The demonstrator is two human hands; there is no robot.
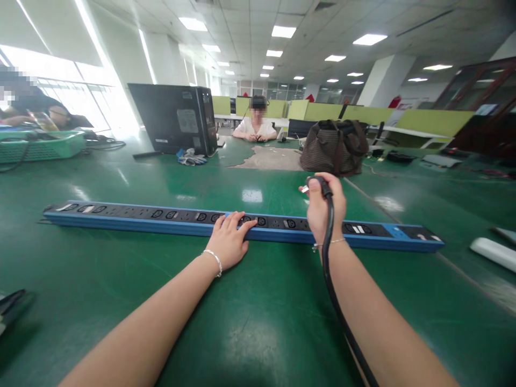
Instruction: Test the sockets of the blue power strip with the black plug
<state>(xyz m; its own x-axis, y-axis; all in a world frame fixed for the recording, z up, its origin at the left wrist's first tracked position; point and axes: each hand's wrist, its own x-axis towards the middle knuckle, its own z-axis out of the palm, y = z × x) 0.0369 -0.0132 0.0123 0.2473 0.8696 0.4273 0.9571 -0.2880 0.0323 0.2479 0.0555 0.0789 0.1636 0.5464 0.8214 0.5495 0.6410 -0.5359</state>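
Glossy green tabletop (266,306); on it, a long blue-and-black power strip (133,221) with unreadable white labels (358,229). Left hand (228,243) lies palm-down and spread on the strip; right hand (317,214), raised over it, grips a black corded plug (325,187).

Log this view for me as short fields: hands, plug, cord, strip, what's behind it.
Left hand: resting on the power strip, near its middle
Right hand: raised, gripping a black plug
Plug: not plugged in
Cord: runs from the plug toward the bottom picture edge
Power strip: lies across the green table
Left hand position: beyond it, computer case, gloves, bag
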